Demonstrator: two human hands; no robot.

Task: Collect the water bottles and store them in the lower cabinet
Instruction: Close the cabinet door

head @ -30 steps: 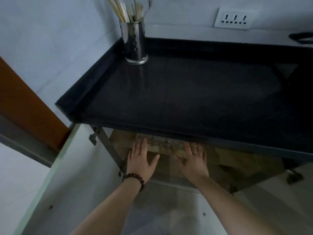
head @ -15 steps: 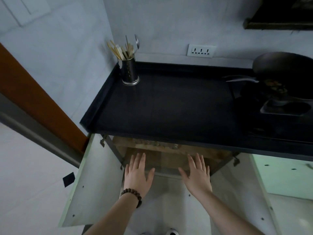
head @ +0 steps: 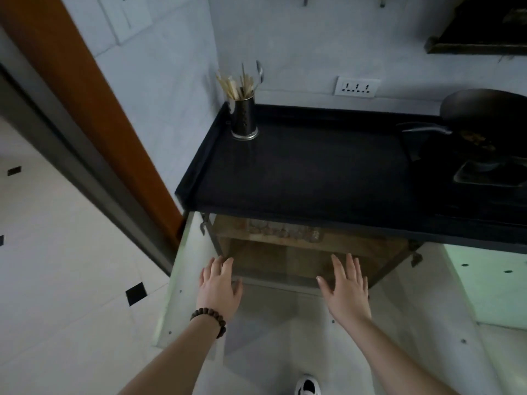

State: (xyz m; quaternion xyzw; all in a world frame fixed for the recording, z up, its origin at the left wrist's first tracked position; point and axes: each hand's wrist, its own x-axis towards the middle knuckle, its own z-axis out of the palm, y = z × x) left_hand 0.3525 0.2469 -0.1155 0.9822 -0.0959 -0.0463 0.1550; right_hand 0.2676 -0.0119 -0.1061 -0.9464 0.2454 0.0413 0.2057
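Your left hand and right hand hover flat before the open lower wooden cabinet, each grip wide and empty. The clear plastic water bottles lie on its upper shelf; swing both white doors shut gently, clear of the black stone tabletop.

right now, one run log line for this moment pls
phase: bottles stowed | water bottles: on cabinet shelf | left hand: open, empty | right hand: open, empty | doors: open

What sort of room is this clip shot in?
Most likely a home kitchen: a black counter holds a utensil holder, a pan sits on a stove at right, and an open cabinet lies below.
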